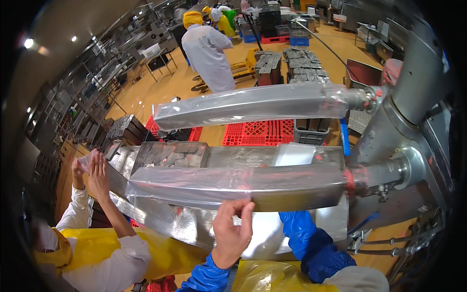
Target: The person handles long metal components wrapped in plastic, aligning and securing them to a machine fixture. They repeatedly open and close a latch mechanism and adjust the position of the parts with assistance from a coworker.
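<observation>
A long rectangular metal tube [301,187] lies across in front of me. Clear plastic film [194,182] covers its left part and bunches near its middle. My left hand [232,233] is at the tube's near lower edge, thumb and forefinger pinched together on the edge of the film. My right arm, in a blue sleeve [301,238], reaches under the tube's right part; the tube hides that hand, so I cannot see its fingers. Beyond lies a second tube [253,104], also covered in clear film and joined to a pipe fitting at its right end.
At left, a co-worker in a yellow apron [160,250] holds a film-wrapped metal mould [114,177] with both hands. A steel table [233,155] stands below the tubes, bearing a metal tray [206,155]. Red pallets [258,131] and stacked moulds [304,63] are beyond; large pipework [384,126] stands right.
</observation>
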`<state>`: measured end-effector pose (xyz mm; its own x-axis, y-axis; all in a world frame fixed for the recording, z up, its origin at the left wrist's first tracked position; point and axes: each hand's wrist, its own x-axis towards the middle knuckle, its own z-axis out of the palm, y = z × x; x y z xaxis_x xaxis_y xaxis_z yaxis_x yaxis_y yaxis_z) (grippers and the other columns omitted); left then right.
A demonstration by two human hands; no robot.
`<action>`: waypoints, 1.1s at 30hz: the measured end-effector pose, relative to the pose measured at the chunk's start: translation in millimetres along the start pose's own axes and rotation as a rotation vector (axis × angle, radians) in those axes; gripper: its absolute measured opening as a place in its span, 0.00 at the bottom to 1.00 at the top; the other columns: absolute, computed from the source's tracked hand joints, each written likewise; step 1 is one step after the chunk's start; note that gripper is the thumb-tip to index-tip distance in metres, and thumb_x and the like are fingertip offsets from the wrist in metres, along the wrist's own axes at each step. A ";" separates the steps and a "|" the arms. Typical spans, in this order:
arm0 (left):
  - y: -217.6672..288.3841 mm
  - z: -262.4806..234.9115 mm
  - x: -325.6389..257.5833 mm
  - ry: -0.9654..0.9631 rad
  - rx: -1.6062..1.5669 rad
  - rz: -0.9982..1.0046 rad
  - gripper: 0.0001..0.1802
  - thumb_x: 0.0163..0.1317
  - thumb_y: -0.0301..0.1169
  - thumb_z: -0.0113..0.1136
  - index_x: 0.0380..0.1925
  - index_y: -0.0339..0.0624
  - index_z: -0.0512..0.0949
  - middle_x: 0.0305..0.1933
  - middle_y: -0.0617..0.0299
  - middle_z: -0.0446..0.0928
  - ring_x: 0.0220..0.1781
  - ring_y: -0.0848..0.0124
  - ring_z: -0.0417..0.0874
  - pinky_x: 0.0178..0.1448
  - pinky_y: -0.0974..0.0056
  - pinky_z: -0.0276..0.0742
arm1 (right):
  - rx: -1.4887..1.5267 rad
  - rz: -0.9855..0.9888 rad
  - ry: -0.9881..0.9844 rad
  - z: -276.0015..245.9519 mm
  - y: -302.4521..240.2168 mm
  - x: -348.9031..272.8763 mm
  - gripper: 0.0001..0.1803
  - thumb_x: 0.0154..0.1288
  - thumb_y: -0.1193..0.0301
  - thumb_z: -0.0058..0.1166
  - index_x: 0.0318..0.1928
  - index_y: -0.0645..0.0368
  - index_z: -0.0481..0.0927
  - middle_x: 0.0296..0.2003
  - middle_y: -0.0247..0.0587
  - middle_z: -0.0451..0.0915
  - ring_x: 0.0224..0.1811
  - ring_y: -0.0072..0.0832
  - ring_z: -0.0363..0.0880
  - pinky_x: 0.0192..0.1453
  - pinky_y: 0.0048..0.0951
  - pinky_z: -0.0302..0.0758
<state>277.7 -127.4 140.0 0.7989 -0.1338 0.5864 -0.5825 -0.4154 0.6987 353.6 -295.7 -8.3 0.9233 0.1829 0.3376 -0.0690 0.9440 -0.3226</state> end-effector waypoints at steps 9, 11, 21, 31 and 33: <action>41.3 68.1 -23.4 0.117 -0.082 -0.101 0.04 0.71 0.23 0.67 0.38 0.34 0.81 0.33 0.59 0.81 0.31 0.73 0.80 0.37 0.67 0.75 | -0.584 0.519 0.722 -67.3 -13.0 -309.4 0.14 0.80 0.62 0.52 0.51 0.59 0.83 0.36 0.28 0.80 0.36 0.14 0.74 0.38 0.18 0.70; 57.2 81.8 -27.7 0.103 -0.117 -0.119 0.04 0.71 0.24 0.66 0.39 0.35 0.81 0.34 0.60 0.81 0.32 0.75 0.79 0.38 0.68 0.76 | -0.592 0.558 0.770 -48.7 -33.1 -354.8 0.15 0.81 0.60 0.54 0.51 0.59 0.83 0.37 0.28 0.81 0.37 0.14 0.74 0.38 0.18 0.70; 150.8 199.2 -72.0 -0.266 -0.454 0.021 0.06 0.70 0.25 0.67 0.42 0.34 0.82 0.38 0.54 0.83 0.35 0.70 0.85 0.42 0.66 0.82 | -0.911 0.338 0.877 -39.4 -99.2 -387.3 0.16 0.80 0.57 0.56 0.51 0.57 0.84 0.38 0.27 0.82 0.37 0.14 0.74 0.41 0.19 0.71; 114.8 70.3 -35.2 -0.354 0.087 0.559 0.34 0.58 0.37 0.78 0.65 0.45 0.78 0.66 0.55 0.78 0.71 0.51 0.76 0.72 0.41 0.70 | -1.216 0.202 0.690 -29.9 -26.4 -341.8 0.13 0.76 0.63 0.62 0.49 0.62 0.84 0.36 0.31 0.83 0.40 0.21 0.79 0.49 0.29 0.78; 89.2 52.4 -25.1 -0.300 0.362 0.474 0.46 0.52 0.44 0.81 0.72 0.51 0.73 0.75 0.57 0.70 0.80 0.50 0.63 0.83 0.34 0.50 | -1.308 0.497 0.725 -43.8 -24.8 -344.4 0.14 0.75 0.63 0.63 0.48 0.61 0.84 0.36 0.33 0.84 0.40 0.22 0.80 0.49 0.30 0.78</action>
<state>213.5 -208.3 166.2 0.5064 -0.5988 0.6205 -0.8354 -0.5191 0.1808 53.8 -394.2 -155.3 0.9124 -0.1374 -0.3855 -0.4016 -0.1196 -0.9080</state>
